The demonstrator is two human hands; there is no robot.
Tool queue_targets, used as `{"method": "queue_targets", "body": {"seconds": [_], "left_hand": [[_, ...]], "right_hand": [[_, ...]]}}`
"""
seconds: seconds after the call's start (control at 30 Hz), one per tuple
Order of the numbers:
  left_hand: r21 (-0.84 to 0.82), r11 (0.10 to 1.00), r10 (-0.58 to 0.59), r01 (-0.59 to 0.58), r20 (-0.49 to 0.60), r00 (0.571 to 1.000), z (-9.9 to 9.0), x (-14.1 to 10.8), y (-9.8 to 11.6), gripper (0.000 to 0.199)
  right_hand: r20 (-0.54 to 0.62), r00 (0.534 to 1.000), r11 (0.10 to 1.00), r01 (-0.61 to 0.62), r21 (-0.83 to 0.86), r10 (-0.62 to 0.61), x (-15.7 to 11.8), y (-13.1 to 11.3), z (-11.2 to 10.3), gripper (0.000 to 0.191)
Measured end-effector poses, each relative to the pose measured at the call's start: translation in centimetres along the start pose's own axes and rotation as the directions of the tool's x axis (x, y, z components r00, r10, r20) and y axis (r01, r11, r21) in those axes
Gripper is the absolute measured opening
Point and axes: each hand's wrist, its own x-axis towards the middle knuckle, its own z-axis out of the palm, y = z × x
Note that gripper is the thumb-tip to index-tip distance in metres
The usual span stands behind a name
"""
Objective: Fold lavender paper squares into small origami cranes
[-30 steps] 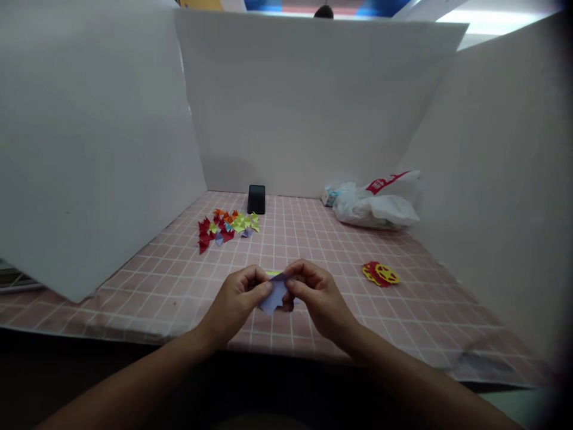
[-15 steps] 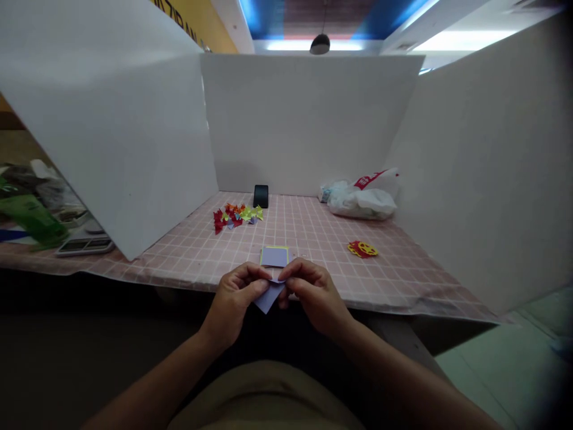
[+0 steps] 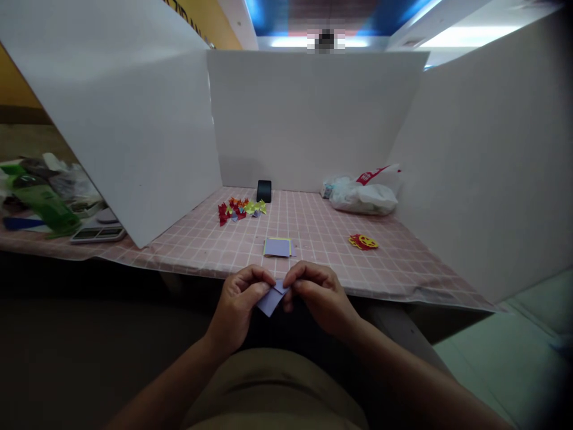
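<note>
Bench (image 3: 313,221) pink-gridded. Left hand (image 3: 237,301) and right hand (image 3: 320,298): both grips pinching the same sheet, thumbs on top. Paper stack (image 3: 277,248) on bench, just beyond hands; a second ago they mostly hid it. Purple sheet (image 3: 269,303) held up by bench's near edge. Flap (image 3: 280,286) shows clearer now; I'd call the fold partway.

Right hand (image 3: 320,297) — lane ahead between paper stack (image 3: 277,247) and cutouts (image 3: 363,242) | far side — white panel (image 3: 313,119) blocks
</note>
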Motion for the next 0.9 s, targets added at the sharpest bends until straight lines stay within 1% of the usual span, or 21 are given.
{"method": "queue_targets", "body": {"seconds": [0.07,0.13,0.23,0.43,0.53,0.6,0.67,0.77,0.9], "left_hand": [[0.085,0.995,0.061,-0.059,-0.011,0.998,-0.29,-0.17,-0.31,0.008],[0.103,0.993,0.057,-0.056,-0.004,0.998,-0.44,-0.37,-0.50,0.011],[0.086,0.996,0.023,-0.021,-0.023,0.999,-0.42,-0.60,-0.56,0.015],[0.052,0.999,-0.003,0.006,-0.052,0.999,-0.40,-0.79,-0.64,0.018],[0.062,0.998,0.001,0.003,-0.064,0.998,-0.47,-0.78,-0.67,0.020],[0.071,0.997,0.023,-0.017,-0.091,0.996,-0.51,-0.77,-0.63,0.021],[0.079,0.996,0.044,-0.035,-0.121,0.992,-0.54,-0.76,-0.54,0.022],[0.108,0.993,0.068,-0.052,-0.150,0.986,-0.53,-0.76,-0.31,0.024],[0.220,0.972,0.114,-0.081,-0.140,0.984,-0.30,-0.87,0.06,0.024]], "right_hand": [[0.004,1.000,1.000,-0.002,-0.020,0.002,-0.04,0.14,-0.06,0.013],[0.004,1.000,0.999,-0.003,-0.032,0.003,-0.11,0.26,-0.12,0.014],[0.005,1.000,0.999,-0.011,-0.036,0.011,-0.13,0.41,-0.22,0.014],[0.023,0.998,0.996,-0.055,-0.066,0.057,-0.08,0.60,-0.30,0.010],[0.032,0.997,0.996,-0.062,-0.057,0.064,-0.05,0.73,-0.33,0.008],[0.043,0.996,0.996,-0.072,-0.044,0.074,0.03,0.83,-0.42,0.007],[0.049,0.995,0.996,-0.084,-0.041,0.086,0.16,0.89,-0.55,0.009],[0.021,0.993,0.990,-0.113,-0.082,0.115,0.36,0.82,-0.67,0.012],[0.009,0.984,0.960,-0.174,-0.219,0.180,0.39,0.54,-0.34,0.029]]}}
